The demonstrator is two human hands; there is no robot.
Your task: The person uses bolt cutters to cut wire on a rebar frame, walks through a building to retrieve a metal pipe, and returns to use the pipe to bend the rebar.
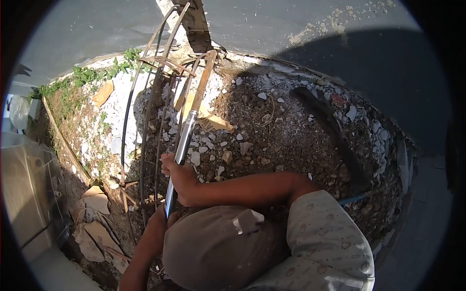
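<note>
Neither of my own hands shows in the head view. Below me a co-worker in a brown cap (213, 247) and a pale patterned shirt (330, 237) bends over the ground. The co-worker's right hand (178, 174) is closed around a shiny metal tube (185, 138); their left hand (156, 220) is at its lower end, partly hidden by the cap. From the tube's upper end runs a rusty flat bar (204, 82), its tip beside the rebar stirrups (167, 63). Long rebar rods (148, 126) lie alongside, to the left of the tube.
Broken stones and rubble (247, 145) cover the soil. Torn brown paper (211, 121) lies under the bar, with more paper scraps (99, 237) at lower left. A grey wall (272, 24) curves behind. A translucent plastic container (29, 179) stands at left, near a wooden strip (63, 138).
</note>
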